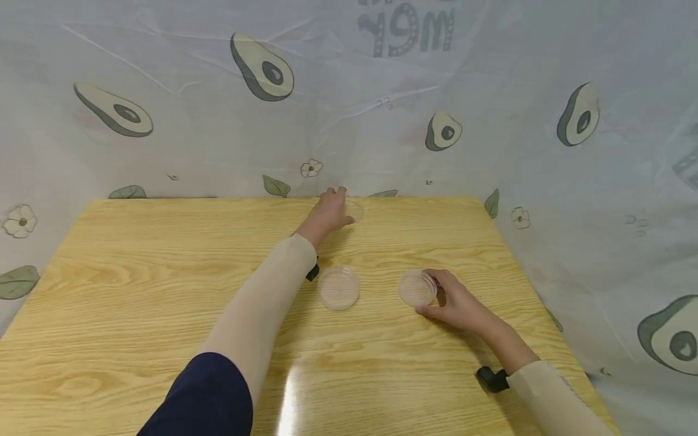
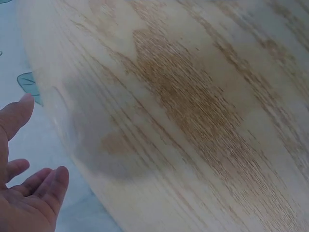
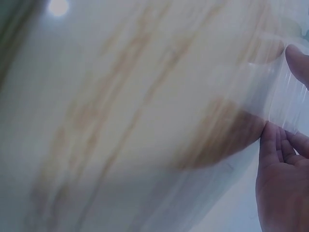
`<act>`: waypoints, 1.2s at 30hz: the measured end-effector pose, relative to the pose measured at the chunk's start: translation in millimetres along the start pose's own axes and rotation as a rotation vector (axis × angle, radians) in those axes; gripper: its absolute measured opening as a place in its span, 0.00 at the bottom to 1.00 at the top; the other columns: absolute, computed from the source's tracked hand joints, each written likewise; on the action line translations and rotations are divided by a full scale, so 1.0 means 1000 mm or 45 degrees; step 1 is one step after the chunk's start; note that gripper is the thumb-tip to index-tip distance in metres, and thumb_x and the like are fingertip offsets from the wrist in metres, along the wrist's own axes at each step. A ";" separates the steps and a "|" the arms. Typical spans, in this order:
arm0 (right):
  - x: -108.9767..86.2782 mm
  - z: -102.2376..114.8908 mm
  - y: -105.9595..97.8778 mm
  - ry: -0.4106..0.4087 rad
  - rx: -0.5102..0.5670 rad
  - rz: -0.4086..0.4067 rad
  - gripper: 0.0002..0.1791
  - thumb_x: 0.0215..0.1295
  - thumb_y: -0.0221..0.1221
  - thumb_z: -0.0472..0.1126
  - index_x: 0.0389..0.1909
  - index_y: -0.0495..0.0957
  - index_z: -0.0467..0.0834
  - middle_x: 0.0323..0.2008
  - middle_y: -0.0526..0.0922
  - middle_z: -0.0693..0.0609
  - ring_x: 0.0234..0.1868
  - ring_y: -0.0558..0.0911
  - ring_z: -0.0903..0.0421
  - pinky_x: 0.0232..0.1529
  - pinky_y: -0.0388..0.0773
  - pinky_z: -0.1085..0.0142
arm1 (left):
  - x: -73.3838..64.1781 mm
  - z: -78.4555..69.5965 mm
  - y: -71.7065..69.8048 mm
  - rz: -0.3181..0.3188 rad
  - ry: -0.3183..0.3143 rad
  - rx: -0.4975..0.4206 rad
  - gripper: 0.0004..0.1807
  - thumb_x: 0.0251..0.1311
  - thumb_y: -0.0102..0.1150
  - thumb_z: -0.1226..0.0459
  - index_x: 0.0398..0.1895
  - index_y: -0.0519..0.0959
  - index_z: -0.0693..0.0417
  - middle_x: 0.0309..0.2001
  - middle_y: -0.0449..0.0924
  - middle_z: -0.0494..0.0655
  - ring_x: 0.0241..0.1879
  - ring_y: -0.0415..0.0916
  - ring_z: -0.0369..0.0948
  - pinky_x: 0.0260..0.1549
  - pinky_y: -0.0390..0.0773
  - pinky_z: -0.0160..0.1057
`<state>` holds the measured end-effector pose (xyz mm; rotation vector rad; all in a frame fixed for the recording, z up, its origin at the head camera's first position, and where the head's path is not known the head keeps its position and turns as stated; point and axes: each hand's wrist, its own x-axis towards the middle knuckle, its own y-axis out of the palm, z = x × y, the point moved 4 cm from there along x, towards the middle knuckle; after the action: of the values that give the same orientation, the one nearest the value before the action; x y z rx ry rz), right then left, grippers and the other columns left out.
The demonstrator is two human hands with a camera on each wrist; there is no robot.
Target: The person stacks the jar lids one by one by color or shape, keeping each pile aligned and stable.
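Note:
At the far edge of the table my left hand (image 1: 329, 209) reaches beside a clear round petri dish (image 1: 354, 210), its thumb and fingers spread apart. In the left wrist view nothing sits between that hand's thumb and fingers (image 2: 55, 188). My right hand (image 1: 451, 303) grips a small stack of clear petri dishes (image 1: 417, 289) by its sides, thumb and fingers on opposite edges. Several rims of the stack (image 3: 282, 104) show in the right wrist view. Between the two arms another clear petri dish (image 1: 339, 289) lies flat on the table.
The wood-grain table (image 1: 136, 284) ends against a pale curtain (image 1: 191, 121) printed with avocados, which also hangs along the right side. A black wrist camera (image 1: 492, 379) sits under the right wrist. Light glares off the table's front.

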<state>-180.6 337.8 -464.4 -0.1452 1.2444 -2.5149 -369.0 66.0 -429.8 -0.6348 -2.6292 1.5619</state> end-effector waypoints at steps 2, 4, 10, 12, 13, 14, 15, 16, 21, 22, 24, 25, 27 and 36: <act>-0.001 -0.001 0.000 0.006 -0.005 -0.006 0.44 0.63 0.74 0.42 0.72 0.64 0.27 0.63 0.73 0.29 0.62 0.78 0.34 0.63 0.75 0.36 | 0.003 0.001 0.004 -0.003 -0.001 0.001 0.48 0.72 0.65 0.55 0.83 0.49 0.61 0.80 0.55 0.66 0.80 0.56 0.59 0.76 0.67 0.51; -0.001 -0.003 0.000 0.002 -0.004 -0.004 0.45 0.63 0.74 0.42 0.72 0.63 0.26 0.64 0.73 0.29 0.62 0.78 0.34 0.64 0.75 0.36 | 0.006 0.003 0.008 -0.009 -0.013 -0.012 0.48 0.71 0.66 0.55 0.83 0.49 0.62 0.80 0.55 0.66 0.80 0.56 0.59 0.77 0.65 0.51; -0.001 -0.004 0.001 -0.013 0.003 0.003 0.45 0.64 0.74 0.43 0.73 0.63 0.27 0.64 0.72 0.29 0.62 0.78 0.35 0.63 0.76 0.38 | 0.014 0.017 0.016 -0.002 -0.038 -0.056 0.49 0.69 0.68 0.57 0.83 0.50 0.63 0.81 0.56 0.66 0.80 0.56 0.59 0.79 0.63 0.52; -0.001 -0.005 0.001 -0.009 0.004 0.006 0.45 0.64 0.74 0.43 0.73 0.63 0.28 0.64 0.72 0.30 0.62 0.78 0.35 0.63 0.77 0.38 | 0.017 0.019 0.019 0.002 -0.038 -0.041 0.49 0.69 0.68 0.56 0.83 0.50 0.62 0.81 0.56 0.65 0.81 0.55 0.60 0.78 0.63 0.53; -0.001 -0.005 0.001 -0.003 0.004 0.007 0.45 0.64 0.74 0.43 0.73 0.63 0.28 0.64 0.72 0.30 0.62 0.78 0.35 0.63 0.77 0.38 | 0.018 0.020 0.020 0.001 -0.037 -0.029 0.49 0.70 0.68 0.55 0.83 0.50 0.62 0.81 0.55 0.64 0.81 0.55 0.60 0.78 0.64 0.53; -0.001 -0.005 0.001 0.003 0.001 0.009 0.45 0.64 0.74 0.43 0.73 0.63 0.28 0.64 0.72 0.30 0.62 0.78 0.35 0.63 0.76 0.38 | 0.019 0.021 0.021 0.000 -0.038 -0.018 0.49 0.70 0.68 0.55 0.83 0.51 0.61 0.81 0.55 0.64 0.81 0.55 0.60 0.78 0.64 0.54; -0.001 -0.005 0.001 0.009 -0.002 0.010 0.45 0.64 0.74 0.44 0.73 0.63 0.28 0.64 0.72 0.30 0.62 0.78 0.35 0.63 0.76 0.38 | 0.021 0.022 0.022 -0.001 -0.041 -0.011 0.48 0.70 0.67 0.54 0.83 0.51 0.61 0.82 0.55 0.63 0.81 0.54 0.60 0.78 0.64 0.54; -0.001 -0.006 0.001 0.015 -0.002 0.011 0.45 0.64 0.74 0.44 0.73 0.63 0.28 0.64 0.72 0.30 0.62 0.78 0.35 0.63 0.76 0.37 | 0.022 0.022 0.022 -0.003 -0.043 -0.004 0.48 0.70 0.67 0.54 0.83 0.51 0.60 0.82 0.55 0.62 0.81 0.54 0.61 0.77 0.65 0.55; -0.001 -0.006 0.000 0.033 -0.011 0.008 0.46 0.63 0.74 0.44 0.73 0.62 0.28 0.64 0.72 0.30 0.62 0.78 0.35 0.63 0.76 0.37 | 0.025 0.021 0.025 -0.012 -0.048 0.023 0.46 0.70 0.67 0.53 0.82 0.55 0.60 0.81 0.57 0.61 0.81 0.54 0.61 0.74 0.68 0.57; -0.001 -0.006 0.000 0.036 -0.010 0.008 0.46 0.63 0.74 0.44 0.73 0.62 0.28 0.64 0.73 0.31 0.62 0.78 0.36 0.63 0.76 0.37 | 0.024 0.021 0.025 -0.014 -0.045 0.032 0.45 0.70 0.67 0.53 0.81 0.56 0.61 0.81 0.58 0.61 0.80 0.55 0.61 0.74 0.69 0.57; -0.001 -0.006 0.001 0.035 -0.008 0.009 0.46 0.64 0.74 0.45 0.73 0.63 0.28 0.64 0.73 0.31 0.62 0.78 0.36 0.63 0.76 0.37 | 0.023 0.020 0.024 -0.025 -0.041 0.047 0.43 0.70 0.66 0.53 0.80 0.59 0.61 0.80 0.60 0.61 0.80 0.57 0.61 0.73 0.71 0.56; -0.001 -0.005 0.001 0.034 -0.004 0.010 0.45 0.64 0.74 0.45 0.73 0.63 0.29 0.64 0.73 0.31 0.62 0.78 0.36 0.63 0.76 0.38 | 0.023 0.020 0.024 -0.031 -0.041 0.053 0.42 0.70 0.66 0.53 0.79 0.60 0.62 0.79 0.61 0.61 0.79 0.57 0.62 0.73 0.71 0.56; -0.001 -0.005 0.000 0.025 0.000 0.009 0.45 0.64 0.74 0.46 0.73 0.63 0.29 0.63 0.73 0.31 0.62 0.78 0.37 0.63 0.76 0.38 | 0.022 0.019 0.023 -0.044 -0.042 0.063 0.41 0.71 0.66 0.53 0.78 0.61 0.62 0.78 0.62 0.62 0.80 0.56 0.62 0.73 0.70 0.56; -0.001 -0.005 0.000 0.034 -0.007 0.011 0.45 0.64 0.74 0.46 0.74 0.62 0.29 0.64 0.73 0.32 0.63 0.77 0.36 0.64 0.75 0.37 | 0.021 0.016 0.023 -0.039 -0.062 0.073 0.45 0.68 0.67 0.48 0.79 0.60 0.61 0.79 0.60 0.62 0.79 0.56 0.61 0.72 0.71 0.56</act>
<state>-180.8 342.3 -467.2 -0.1074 1.2593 -2.5144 -384.0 69.5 -461.5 -0.5575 -2.6044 1.6578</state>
